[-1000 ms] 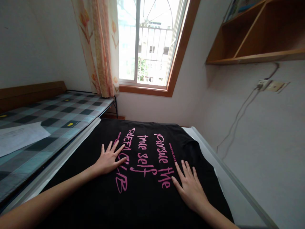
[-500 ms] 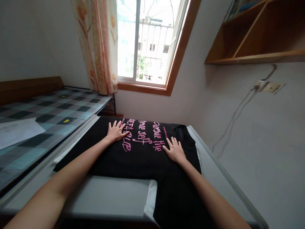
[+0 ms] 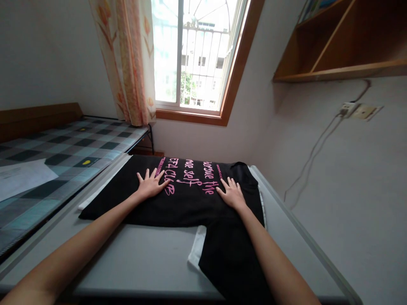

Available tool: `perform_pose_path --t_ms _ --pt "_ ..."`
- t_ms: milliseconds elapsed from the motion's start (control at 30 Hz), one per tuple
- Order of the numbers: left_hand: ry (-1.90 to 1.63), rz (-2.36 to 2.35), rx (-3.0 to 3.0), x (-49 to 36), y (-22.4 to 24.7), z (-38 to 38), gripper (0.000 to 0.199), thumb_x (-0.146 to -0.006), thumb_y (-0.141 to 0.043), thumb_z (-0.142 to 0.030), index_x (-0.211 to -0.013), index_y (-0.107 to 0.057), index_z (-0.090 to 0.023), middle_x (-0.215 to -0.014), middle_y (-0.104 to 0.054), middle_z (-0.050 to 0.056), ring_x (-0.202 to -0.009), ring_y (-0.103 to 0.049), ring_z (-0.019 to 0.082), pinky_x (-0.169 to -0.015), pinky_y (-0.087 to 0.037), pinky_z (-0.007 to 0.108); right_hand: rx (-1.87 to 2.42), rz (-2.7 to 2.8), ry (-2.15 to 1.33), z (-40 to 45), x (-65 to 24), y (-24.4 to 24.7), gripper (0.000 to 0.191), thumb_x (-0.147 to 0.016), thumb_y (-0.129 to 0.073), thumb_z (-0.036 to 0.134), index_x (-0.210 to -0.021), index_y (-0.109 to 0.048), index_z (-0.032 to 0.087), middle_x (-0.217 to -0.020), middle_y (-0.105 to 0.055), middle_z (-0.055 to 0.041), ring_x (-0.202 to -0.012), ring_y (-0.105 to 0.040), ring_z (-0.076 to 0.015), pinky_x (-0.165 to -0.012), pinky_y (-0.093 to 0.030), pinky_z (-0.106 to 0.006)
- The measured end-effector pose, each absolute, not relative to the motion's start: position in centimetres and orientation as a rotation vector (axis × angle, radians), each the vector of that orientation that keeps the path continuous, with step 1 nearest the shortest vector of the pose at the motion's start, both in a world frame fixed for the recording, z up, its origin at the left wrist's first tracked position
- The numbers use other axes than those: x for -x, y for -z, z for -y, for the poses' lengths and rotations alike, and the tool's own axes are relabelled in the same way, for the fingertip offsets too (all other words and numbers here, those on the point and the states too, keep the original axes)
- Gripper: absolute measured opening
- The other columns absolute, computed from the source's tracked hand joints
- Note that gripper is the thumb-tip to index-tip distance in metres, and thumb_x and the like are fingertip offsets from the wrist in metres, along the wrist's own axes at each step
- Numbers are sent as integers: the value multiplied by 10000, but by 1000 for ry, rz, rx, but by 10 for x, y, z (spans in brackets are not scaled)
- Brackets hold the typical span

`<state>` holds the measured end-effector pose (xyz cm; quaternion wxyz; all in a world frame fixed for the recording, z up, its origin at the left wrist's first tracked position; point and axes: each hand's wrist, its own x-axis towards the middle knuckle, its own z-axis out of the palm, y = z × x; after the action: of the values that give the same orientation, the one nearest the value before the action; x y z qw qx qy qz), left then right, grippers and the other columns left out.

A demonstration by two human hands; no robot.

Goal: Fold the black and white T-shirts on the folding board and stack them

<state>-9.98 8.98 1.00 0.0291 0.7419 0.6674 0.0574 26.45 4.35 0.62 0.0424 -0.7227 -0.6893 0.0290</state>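
The black shirt is lying across the far part of the table, its sleeve stretching toward the near edge. The left hand is resting flat on the shirt, its grip open and fingers spreading beside the pink print. The right hand is lying open too, touching the cloth near the collar. Paper is lying on the bed.

Far left: blue-grey checked mattress, white paper lying on it. Orange floral curtain hanging at left side of brown-framed window; metal bars, green foliage beyond glass. Upper right: wooden shelf. Below shelf: wall socket, cord trailing down.
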Motion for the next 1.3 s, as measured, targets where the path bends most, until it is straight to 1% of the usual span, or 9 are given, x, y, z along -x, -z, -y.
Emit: perform_pose_path --t_ms 100,200,367,433,533,600,967,1167,1300 --pt "-165 -2031 -2305 104 -10 -91 768 -846 -242 -762 -1497 -276 -356 -1587 -214 91 -1423 -136 468 -1014 -64 777 2223 2117 -111 -45 -263 -6 713 -937 -263 620 -1517 -281 204 -1598 -171 -111 -1469 -96 -260 -1165 -57 -434" --pt "-194 -2009 -2322 105 -13 -100 729 -859 -284 -732 -1482 -319 -356 -1580 -242 82 -1425 -159 450 -1030 -83 762 2241 2097 -125 -48 -259 -7 723 -935 -259 625 -1517 -280 197 -1597 -173 -120 -1469 -96 -261 -1164 -56 -435" --pt "-348 -2029 -2346 106 -12 -107 625 -922 -293 -596 -1437 -432 -269 -1551 -314 95 -1421 -242 378 -1089 -114 695 2242 2061 -112 -54 -253 -9 718 -933 -280 625 -1508 -304 195 -1588 -197 -140 -1464 -123 -266 -1160 -69 -433" --pt "-337 -2020 -2361 107 -11 -106 627 -924 -292 -584 -1445 -418 -259 -1552 -314 89 -1423 -236 373 -1094 -112 690 2219 2062 -101 -55 -253 -9 716 -932 -285 629 -1503 -316 200 -1585 -207 -142 -1463 -129 -265 -1160 -74 -427" --pt "-243 -2018 -2346 106 -10 -105 669 -908 -282 -620 -1482 -344 -283 -1565 -287 69 -1429 -204 389 -1080 -98 712 2195 2089 -106 -54 -257 -9 709 -933 -278 635 -1500 -325 212 -1587 -206 -130 -1464 -129 -259 -1161 -76 -419" --pt "-199 -2028 -2330 105 -10 -104 683 -904 -266 -631 -1491 -324 -286 -1572 -269 68 -1431 -195 390 -1077 -97 715 2188 2108 -110 -53 -258 -9 702 -935 -275 632 -1500 -327 218 -1589 -202 -126 -1464 -130 -258 -1161 -78 -416" --pt "-147 -2072 -2307 116 -8 -82 679 -908 -233 -625 -1495 -312 -293 -1576 -259 73 -1433 -189 384 -1083 -128 689 2218 2194 -80 -39 -247 -9 707 -949 -241 611 -1528 -245 204 -1602 -141 -129 -1473 -48 -266 -1166 -11 -439" --pt "-111 -2116 -2315 125 -6 -41 673 -919 -243 -599 -1506 -291 -274 -1582 -238 77 -1434 -184 394 -1079 -138 693 2138 2250 -57 -12 -243 -7 703 -949 -256 599 -1521 -268 191 -1597 -159 -134 -1471 -85 -261 -1171 -55 -421" --pt "-101 -2129 -2320 128 -5 -25 683 -918 -263 -598 -1510 -285 -259 -1580 -241 88 -1437 -173 398 -1088 -134 682 2140 2250 -51 -3 -243 -4 702 -945 -253 605 -1521 -269 204 -1598 -163 -124 -1471 -73 -272 -1171 -47 -437"
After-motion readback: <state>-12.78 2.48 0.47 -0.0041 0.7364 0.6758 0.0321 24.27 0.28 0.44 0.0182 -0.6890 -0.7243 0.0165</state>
